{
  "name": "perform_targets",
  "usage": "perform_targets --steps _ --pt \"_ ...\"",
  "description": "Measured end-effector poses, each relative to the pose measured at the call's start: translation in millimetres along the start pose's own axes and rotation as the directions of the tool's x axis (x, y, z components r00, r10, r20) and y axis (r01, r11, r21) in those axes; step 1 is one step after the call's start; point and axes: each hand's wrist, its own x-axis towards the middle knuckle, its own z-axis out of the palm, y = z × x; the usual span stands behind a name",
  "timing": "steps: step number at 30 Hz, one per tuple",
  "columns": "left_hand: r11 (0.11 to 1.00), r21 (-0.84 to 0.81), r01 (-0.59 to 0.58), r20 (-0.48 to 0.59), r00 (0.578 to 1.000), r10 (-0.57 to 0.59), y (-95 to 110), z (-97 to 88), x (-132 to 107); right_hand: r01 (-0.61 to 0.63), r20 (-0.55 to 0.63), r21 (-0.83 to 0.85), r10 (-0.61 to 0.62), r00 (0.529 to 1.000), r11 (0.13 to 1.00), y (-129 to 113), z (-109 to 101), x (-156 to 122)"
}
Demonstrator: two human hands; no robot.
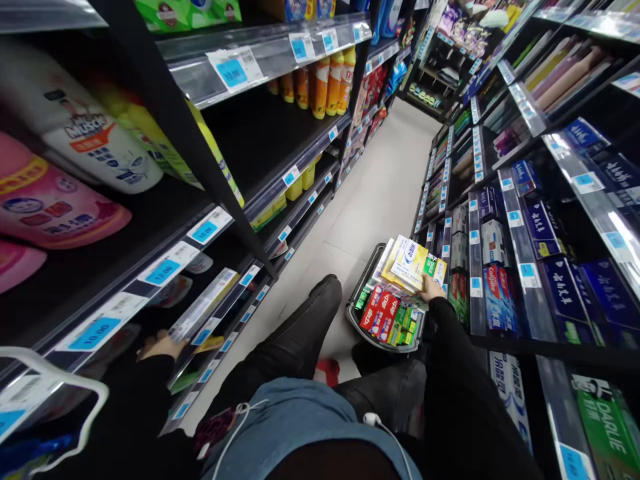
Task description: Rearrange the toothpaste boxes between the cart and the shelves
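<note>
Blue cloth [295, 413] covers our waist. Against our half-curled right hand [432, 289], toothpaste cartons [407, 260] in the basket [384, 345] look light, stiff, best pinched endwise; its grip, and the left hand's [163, 346], we cannot tell.

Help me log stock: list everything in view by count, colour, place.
Shelves: many, black, both sides
Floor: one, pale, aisle centre
Basket: one, dark rim, right of centre
Top boxes: several, white and yellow, basket
Red cartons: several, red, basket
Green cartons: several, mainly green, basket
Long box: one, whitish, low left shelf
Muscle bottle: one, white, left shelf
Pink bottles: two, pink, left shelf
Orange bottles: several, orange, farther left
Navy boxes: several, navy, right shelves
Price tags: many, blue and white, shelf edges
Legs: two, dark, lower centre
Left hand: one, dark-sleeved, beside long box
Right hand: one, dark-sleeved, at top boxes
</note>
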Motion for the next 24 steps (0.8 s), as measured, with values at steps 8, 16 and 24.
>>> perform_targets --steps 8,16,24 --pt "0.983 0.174 -0.052 -0.055 0.997 0.062 6.0 15.3 30.2 -0.054 0.018 0.05 0.053 0.998 0.997 -4.7 -3.1 1.2" --pt "0.969 0.245 0.032 -0.105 0.994 -0.006 -6.2 12.7 2.3 0.08 -0.417 0.393 0.099 0.904 0.916 -55.5 -10.0 -94.1" --pt "0.928 -0.02 -0.371 0.421 0.839 0.344 146.9 -24.2 -91.9 0.777 -0.517 0.049 -0.65 0.557 0.627 -202.8 -10.4 -216.5"
